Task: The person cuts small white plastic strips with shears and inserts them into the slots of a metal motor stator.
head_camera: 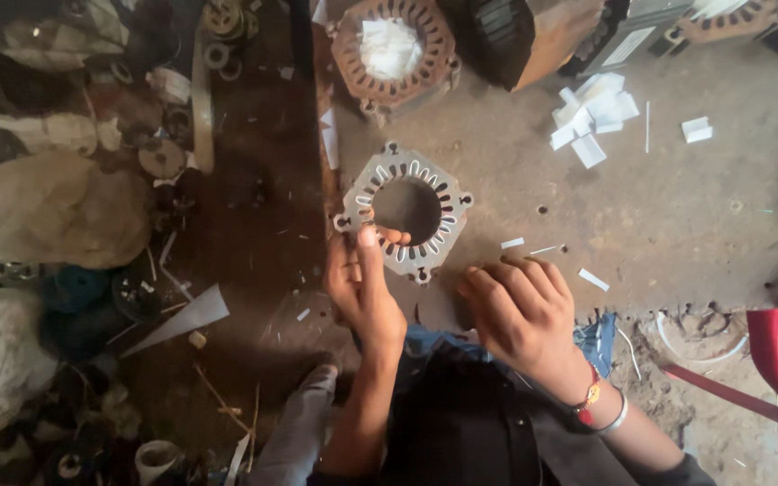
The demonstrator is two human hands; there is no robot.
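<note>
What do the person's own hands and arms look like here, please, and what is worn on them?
Both hands, the left hand and the right hand, are bare, without gloves. The forearms are uncovered. The right wrist carries a red and yellow thread band and, beside it, a plain silver bangle. The left wrist shows nothing.

Left hand (364,292) raised, thumb up, fingers (395,237) curled forward, right hand (517,310) loosely fisted, knuckles up

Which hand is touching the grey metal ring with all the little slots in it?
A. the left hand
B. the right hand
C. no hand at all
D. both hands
A. The left hand has its fingers on the near edge and inner hole of the grey slotted ring, while the right hand rests curled on the workbench beside it, apart from the ring.
</note>
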